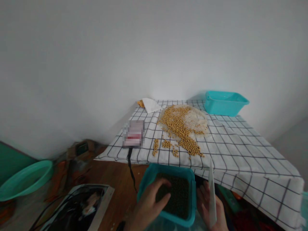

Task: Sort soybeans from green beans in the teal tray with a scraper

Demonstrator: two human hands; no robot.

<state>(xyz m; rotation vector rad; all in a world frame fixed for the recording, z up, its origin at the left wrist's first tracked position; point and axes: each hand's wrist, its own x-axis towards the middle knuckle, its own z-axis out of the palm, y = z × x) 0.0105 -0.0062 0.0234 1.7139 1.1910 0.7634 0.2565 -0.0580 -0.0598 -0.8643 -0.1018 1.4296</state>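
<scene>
Left hand (151,199) is over the turquoise rectangular plastic tub (192,192), right in front of the person. Thumb and forefinger spread apart, curved, not closed on anything I can see. Fingertips sit above the small dark-green grains (179,195) inside; can't tell if they touch.

Right hand (204,202) is just beside the tub's right wall, closed on a thin white flat sheet (212,199). Sheet is near upright, edge-on to the wearer, long axis up-down, top end toward the table. Side room between that hand and the tub is tight.

Tub mouth faces up. Left arm hides its near-left corner, so can't call its long axis. Far rim comes close to the front edge of the white black-gridded tablecloth (240,144).

Further in: pixelated flat rectangle (133,134) near the cloth's left edge, black strap (130,163) dropping over the front. Loose tan round beans (176,123) spread mid-table, partly on crumpled clear plastic (196,118), small clusters nearest the front edge. Gridded cloth runs wide from there to the right edge.

Back left: white folded sheet (150,105). Back right: second turquoise plastic tub (222,106), long axis left-right, near the grey-white wall (154,48).
</scene>
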